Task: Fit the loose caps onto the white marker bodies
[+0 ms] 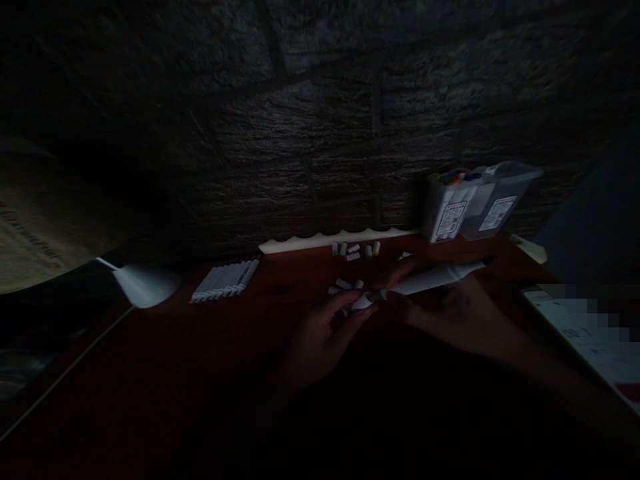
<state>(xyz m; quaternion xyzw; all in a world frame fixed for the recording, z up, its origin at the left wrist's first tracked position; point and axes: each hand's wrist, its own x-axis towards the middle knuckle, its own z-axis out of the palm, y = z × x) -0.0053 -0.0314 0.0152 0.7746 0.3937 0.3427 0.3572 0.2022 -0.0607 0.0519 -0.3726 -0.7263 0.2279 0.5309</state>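
The scene is very dark. My right hand (450, 310) is closed around a long white marker (435, 278) that points to the upper right. My left hand (323, 333) pinches a small white cap (361, 302) at the marker's left end. Several loose caps (355, 251) lie on the reddish-brown table (200, 360) just beyond my hands, and a few more (344, 285) sit close to my left fingers. A row of white markers (226, 281) lies side by side to the left.
Two clear plastic tubs (473, 203) with labels stand at the back right, one holding coloured markers. A dark stone wall rises behind. A white scalloped strip (335, 239) runs along the wall. A white lamp shade (145, 285) is at left, papers (585, 333) at right.
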